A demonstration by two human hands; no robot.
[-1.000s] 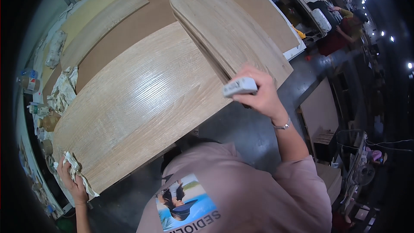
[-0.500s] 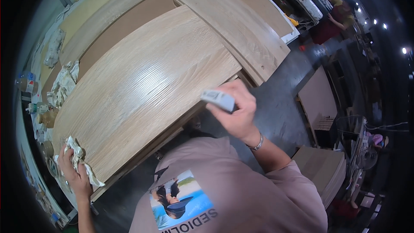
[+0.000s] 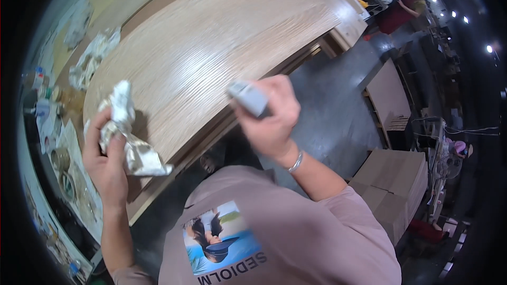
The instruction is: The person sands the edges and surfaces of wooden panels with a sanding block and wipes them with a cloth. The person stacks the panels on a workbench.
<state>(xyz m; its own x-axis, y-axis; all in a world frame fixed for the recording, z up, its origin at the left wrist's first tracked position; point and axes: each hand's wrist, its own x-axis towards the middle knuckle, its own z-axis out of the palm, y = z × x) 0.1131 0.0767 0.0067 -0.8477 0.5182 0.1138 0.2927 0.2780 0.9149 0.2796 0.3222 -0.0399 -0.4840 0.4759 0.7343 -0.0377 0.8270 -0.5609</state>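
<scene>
A long panel with pale wood grain [image 3: 174,82] and a rounded left end lies before me. Over its near left end, my left hand [image 3: 108,158] is closed round a crumpled white cloth [image 3: 143,157], whose loose ends hang out past the fingers. Whether the cloth touches the panel I cannot tell. My right hand [image 3: 277,111] grips a small grey-white rectangular block [image 3: 249,97] between thumb and fingers, at the panel's near long edge. Motion blurs the block, so its exact kind is unclear.
Another crumpled cloth [image 3: 96,58] and capped bottles [image 3: 38,78] stand along the left side, with a round jar [image 3: 60,158] nearer. At right are stacked brown cartons [image 3: 388,190] and a leaning board [image 3: 388,97]. A person [image 3: 404,10] stands farther off.
My left hand has lifted the cloth up and to the right. The right hand with the block has moved a little left and up. The view has shifted, so the panel appears farther right.
</scene>
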